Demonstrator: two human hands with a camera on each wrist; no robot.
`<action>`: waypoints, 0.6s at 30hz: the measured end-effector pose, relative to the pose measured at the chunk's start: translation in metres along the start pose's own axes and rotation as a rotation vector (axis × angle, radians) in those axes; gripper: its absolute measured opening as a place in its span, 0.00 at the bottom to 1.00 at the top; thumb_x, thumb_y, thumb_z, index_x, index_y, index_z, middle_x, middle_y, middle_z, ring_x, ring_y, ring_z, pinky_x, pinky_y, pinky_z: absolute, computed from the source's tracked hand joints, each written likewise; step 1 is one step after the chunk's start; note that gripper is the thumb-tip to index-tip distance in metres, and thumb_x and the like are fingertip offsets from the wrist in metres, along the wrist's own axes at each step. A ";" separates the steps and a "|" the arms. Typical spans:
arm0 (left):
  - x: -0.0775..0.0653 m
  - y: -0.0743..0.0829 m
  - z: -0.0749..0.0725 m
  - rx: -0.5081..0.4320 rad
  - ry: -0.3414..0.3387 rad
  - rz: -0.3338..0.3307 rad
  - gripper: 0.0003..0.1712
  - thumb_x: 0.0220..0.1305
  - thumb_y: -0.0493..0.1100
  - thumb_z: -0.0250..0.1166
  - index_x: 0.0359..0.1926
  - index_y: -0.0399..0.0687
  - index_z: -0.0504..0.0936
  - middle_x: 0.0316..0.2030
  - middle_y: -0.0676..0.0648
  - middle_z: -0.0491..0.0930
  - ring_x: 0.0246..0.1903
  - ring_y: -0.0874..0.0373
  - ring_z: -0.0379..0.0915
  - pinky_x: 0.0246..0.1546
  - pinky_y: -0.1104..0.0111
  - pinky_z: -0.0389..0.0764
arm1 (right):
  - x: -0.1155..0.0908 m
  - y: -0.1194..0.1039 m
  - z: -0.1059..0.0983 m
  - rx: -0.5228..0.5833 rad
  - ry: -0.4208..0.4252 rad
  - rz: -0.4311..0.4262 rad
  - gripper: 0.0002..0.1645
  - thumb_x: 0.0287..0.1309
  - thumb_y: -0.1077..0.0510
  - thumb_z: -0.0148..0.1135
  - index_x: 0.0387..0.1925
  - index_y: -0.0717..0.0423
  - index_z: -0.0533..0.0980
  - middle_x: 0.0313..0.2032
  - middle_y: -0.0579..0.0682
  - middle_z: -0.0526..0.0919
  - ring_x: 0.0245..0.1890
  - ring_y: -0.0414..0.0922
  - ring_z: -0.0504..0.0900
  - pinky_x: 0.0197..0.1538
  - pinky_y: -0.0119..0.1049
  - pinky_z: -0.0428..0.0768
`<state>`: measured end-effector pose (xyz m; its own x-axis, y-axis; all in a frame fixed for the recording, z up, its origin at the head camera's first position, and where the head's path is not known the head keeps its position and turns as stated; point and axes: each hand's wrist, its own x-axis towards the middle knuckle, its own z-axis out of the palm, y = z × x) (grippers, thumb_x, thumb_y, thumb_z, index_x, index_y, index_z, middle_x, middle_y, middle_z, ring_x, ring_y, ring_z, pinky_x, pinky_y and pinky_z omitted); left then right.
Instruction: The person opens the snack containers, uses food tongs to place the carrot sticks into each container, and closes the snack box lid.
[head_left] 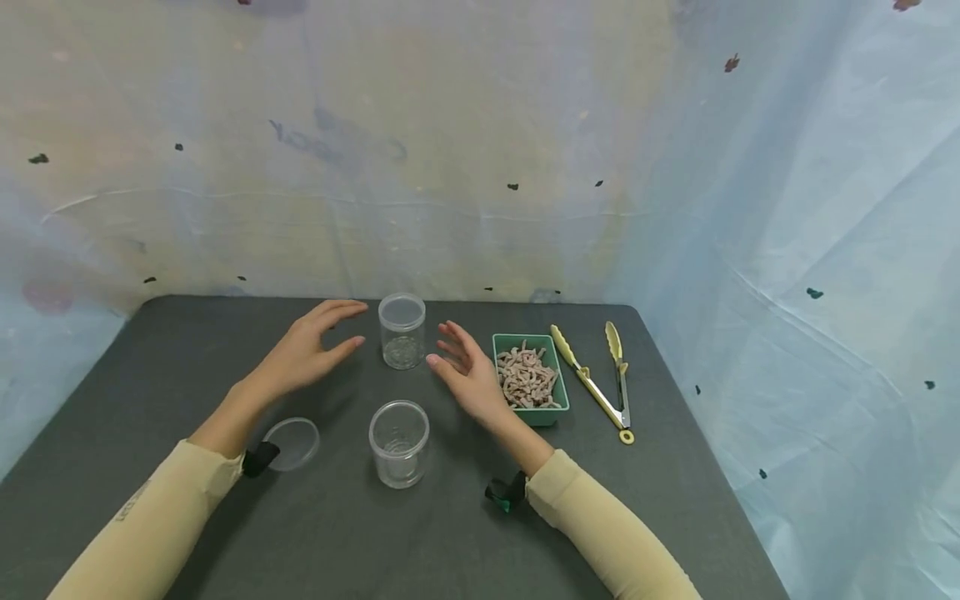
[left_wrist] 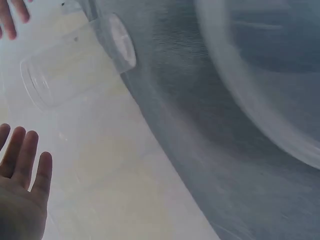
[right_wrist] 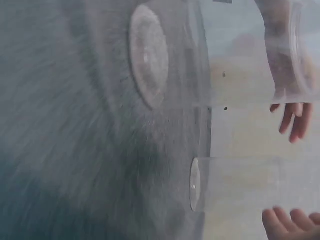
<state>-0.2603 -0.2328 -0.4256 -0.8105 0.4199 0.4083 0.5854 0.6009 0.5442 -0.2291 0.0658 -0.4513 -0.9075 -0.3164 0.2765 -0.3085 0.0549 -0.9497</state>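
My left hand [head_left: 306,346] and right hand [head_left: 471,377] hover on either side of the far clear jar [head_left: 402,342], palms facing it. Gaps show between the jar and both hands, and neither hand holds anything. That jar stands upright, its top [head_left: 402,311] looking cloudy. Nearer, a second clear jar [head_left: 400,462] stands upright with its mouth uncovered. A round clear lid [head_left: 294,443] lies flat beside my left wrist; its rim [left_wrist: 245,105] looms large in the left wrist view. The right wrist view shows both jars, with my right fingers [right_wrist: 285,222] by the far one [right_wrist: 240,185].
To the right of my right hand sits a green tray [head_left: 545,415] of pale, short curled strips [head_left: 527,377]. Spread tongs [head_left: 600,396] with yellow tips lie beyond it. The dark table [head_left: 465,550] ends at a pale hanging sheet [head_left: 450,167] behind.
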 end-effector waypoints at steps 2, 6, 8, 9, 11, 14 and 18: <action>0.011 0.000 0.003 -0.014 -0.024 -0.022 0.31 0.74 0.43 0.67 0.74 0.44 0.71 0.72 0.37 0.67 0.71 0.34 0.62 0.64 0.35 0.68 | 0.006 0.006 0.006 0.018 0.051 0.024 0.41 0.75 0.62 0.60 0.81 0.56 0.55 0.77 0.58 0.63 0.75 0.56 0.66 0.73 0.45 0.71; 0.030 -0.004 0.008 -0.046 -0.104 -0.058 0.33 0.77 0.46 0.63 0.77 0.42 0.67 0.77 0.37 0.60 0.76 0.34 0.53 0.68 0.33 0.61 | 0.019 0.006 0.014 0.029 0.099 0.088 0.43 0.74 0.62 0.61 0.81 0.61 0.53 0.78 0.61 0.60 0.76 0.60 0.63 0.74 0.52 0.68; 0.039 -0.008 0.009 -0.064 -0.157 -0.068 0.35 0.79 0.48 0.61 0.79 0.42 0.63 0.79 0.37 0.55 0.78 0.34 0.49 0.69 0.32 0.59 | 0.028 0.010 0.018 0.020 0.113 0.115 0.44 0.73 0.60 0.63 0.81 0.61 0.53 0.78 0.61 0.60 0.76 0.59 0.63 0.74 0.53 0.68; 0.043 -0.010 0.010 -0.074 -0.182 -0.070 0.36 0.79 0.49 0.60 0.80 0.43 0.61 0.80 0.38 0.53 0.78 0.35 0.47 0.69 0.32 0.59 | 0.032 0.012 0.019 0.015 0.116 0.127 0.44 0.73 0.60 0.64 0.81 0.61 0.53 0.78 0.60 0.60 0.76 0.59 0.63 0.74 0.53 0.68; 0.050 -0.013 0.011 -0.100 -0.242 -0.072 0.38 0.81 0.51 0.58 0.81 0.43 0.57 0.81 0.39 0.49 0.79 0.35 0.43 0.69 0.31 0.59 | 0.038 0.018 0.021 0.017 0.113 0.147 0.45 0.72 0.59 0.64 0.81 0.60 0.53 0.78 0.58 0.60 0.77 0.58 0.63 0.75 0.53 0.66; 0.058 -0.016 0.013 -0.125 -0.318 -0.076 0.39 0.81 0.52 0.56 0.83 0.45 0.53 0.83 0.40 0.43 0.80 0.35 0.38 0.70 0.31 0.58 | 0.047 0.036 0.025 0.033 0.105 0.155 0.47 0.72 0.58 0.65 0.82 0.58 0.51 0.79 0.56 0.60 0.77 0.56 0.62 0.76 0.53 0.64; 0.063 -0.015 0.013 -0.128 -0.382 -0.091 0.40 0.81 0.53 0.56 0.83 0.46 0.51 0.83 0.41 0.39 0.81 0.35 0.34 0.71 0.31 0.55 | 0.054 0.048 0.029 0.046 0.060 0.175 0.49 0.72 0.58 0.65 0.83 0.56 0.49 0.80 0.55 0.57 0.78 0.55 0.61 0.77 0.53 0.62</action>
<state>-0.3204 -0.2070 -0.4180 -0.7931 0.6055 0.0657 0.4888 0.5683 0.6619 -0.2851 0.0239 -0.4858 -0.9620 -0.2486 0.1130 -0.1320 0.0608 -0.9894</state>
